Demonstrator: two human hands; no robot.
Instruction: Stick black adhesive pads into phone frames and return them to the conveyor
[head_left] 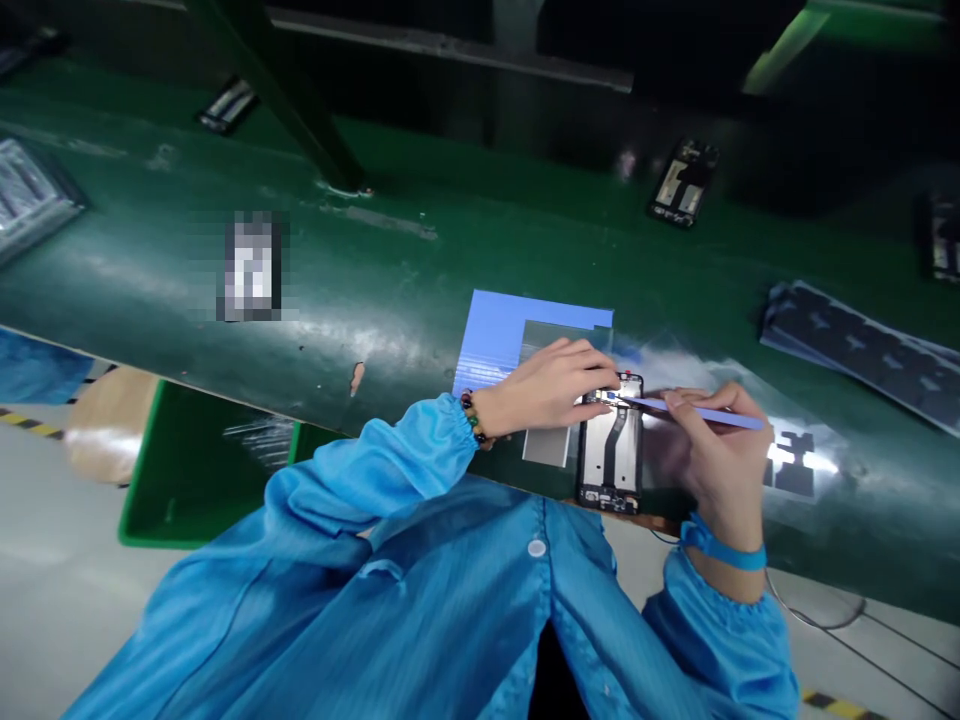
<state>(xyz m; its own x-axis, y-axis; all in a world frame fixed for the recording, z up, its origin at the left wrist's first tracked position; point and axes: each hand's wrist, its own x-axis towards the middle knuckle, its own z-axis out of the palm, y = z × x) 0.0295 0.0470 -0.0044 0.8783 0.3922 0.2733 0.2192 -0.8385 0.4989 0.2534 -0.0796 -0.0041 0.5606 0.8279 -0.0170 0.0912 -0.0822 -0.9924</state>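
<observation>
An opened phone frame [611, 443] is worked on at the near edge of the green conveyor belt [390, 270].

The phone frame lies face down with its flex cable exposed; its top end is pressed by the fingers of the left hand [551, 385], which are closed down on it. A light blue stylus-like tool [697, 412] is pinched in the right hand [712, 450], with its tip set at the frame's top end. A blue sheet [499, 330] lies just behind and left of the frame. Dark die-cut sheets [862, 350] lie well to the right of it. Another phone frame [684, 182] lies far behind it on the belt.
</observation>
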